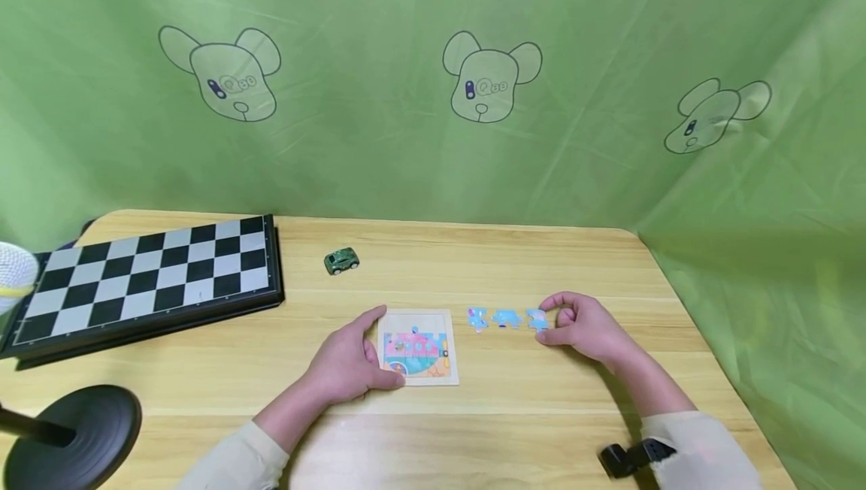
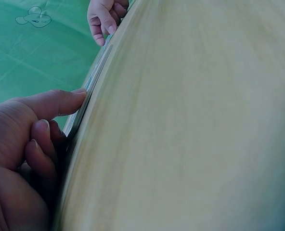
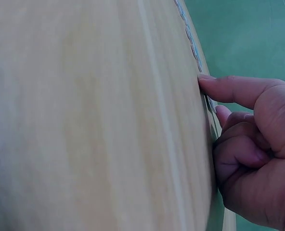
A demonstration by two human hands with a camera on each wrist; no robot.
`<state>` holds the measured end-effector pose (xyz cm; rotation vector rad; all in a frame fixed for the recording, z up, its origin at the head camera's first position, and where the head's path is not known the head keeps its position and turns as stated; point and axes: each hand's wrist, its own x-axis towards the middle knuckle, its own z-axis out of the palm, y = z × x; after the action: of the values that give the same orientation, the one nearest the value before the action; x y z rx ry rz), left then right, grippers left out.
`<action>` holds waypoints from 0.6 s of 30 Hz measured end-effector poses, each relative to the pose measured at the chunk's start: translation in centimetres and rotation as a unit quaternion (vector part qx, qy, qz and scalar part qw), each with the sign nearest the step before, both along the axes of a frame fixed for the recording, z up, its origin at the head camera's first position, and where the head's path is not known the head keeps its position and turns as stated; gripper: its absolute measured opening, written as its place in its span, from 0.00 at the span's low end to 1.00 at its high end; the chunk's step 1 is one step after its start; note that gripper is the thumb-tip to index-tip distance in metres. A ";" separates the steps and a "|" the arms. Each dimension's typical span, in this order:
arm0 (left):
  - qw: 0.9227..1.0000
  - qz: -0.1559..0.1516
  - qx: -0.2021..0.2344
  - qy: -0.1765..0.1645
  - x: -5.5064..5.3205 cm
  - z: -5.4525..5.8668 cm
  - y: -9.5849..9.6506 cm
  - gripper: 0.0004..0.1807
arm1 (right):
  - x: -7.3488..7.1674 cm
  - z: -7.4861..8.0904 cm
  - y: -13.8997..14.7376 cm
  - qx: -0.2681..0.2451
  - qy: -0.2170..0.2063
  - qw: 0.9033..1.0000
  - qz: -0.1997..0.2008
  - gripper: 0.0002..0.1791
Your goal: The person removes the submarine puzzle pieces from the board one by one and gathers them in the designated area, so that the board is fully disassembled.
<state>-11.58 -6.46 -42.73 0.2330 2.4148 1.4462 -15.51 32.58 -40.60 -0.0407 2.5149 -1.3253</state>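
Note:
A square jigsaw board (image 1: 433, 320) with a pale frame lies on the table in the head view. Pink, blue and teal pieces fill its lower part; the upper part is bare. My left hand (image 1: 343, 361) grips the board's left side, index finger at the top corner and thumb on the bottom edge. To the right, my right hand (image 1: 587, 330) pinches a blue jigsaw piece (image 1: 537, 319) between thumb and index finger at the table surface. Two loose pieces lie between, a blue one (image 1: 506, 318) and a blue-and-pink one (image 1: 476, 318). Both wrist views see the table nearly edge-on.
A black-and-white checkered game board (image 1: 162, 268) lies at the left. Behind the jigsaw stands a small green toy car (image 1: 341, 260). A round black stand base (image 1: 74, 437) is at front left. Green cloth (image 1: 379, 159) hangs behind and to the right.

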 end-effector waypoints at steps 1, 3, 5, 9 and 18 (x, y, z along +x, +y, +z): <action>1.000 0.000 -0.002 0.001 0.0 0.0 0.0 0.62 | 0.0 0.0 0.0 -0.002 0.000 1.000 -0.001 0.31; 1.000 0.000 -0.006 0.001 -0.1 0.0 0.0 0.62 | 0.0 -0.1 -0.1 -0.010 0.002 1.000 -0.006 0.32; 1.000 -0.001 -0.006 0.000 -0.1 0.0 0.0 0.62 | 0.1 -0.2 -0.3 -0.023 0.010 1.000 -0.017 0.32; 1.000 -0.002 -0.007 -0.004 -0.2 0.0 0.0 0.62 | 0.6 -0.4 -1.7 -0.044 0.038 0.998 -0.040 0.30; 1.000 -0.001 -0.002 -0.003 -0.2 0.0 0.0 0.62 | 1.2 0.2 -6.8 -0.070 0.068 0.995 -0.010 0.27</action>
<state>-11.75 -6.47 -42.77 0.2279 2.4121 1.4380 -14.30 25.79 -40.44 -0.1398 2.5329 -1.5552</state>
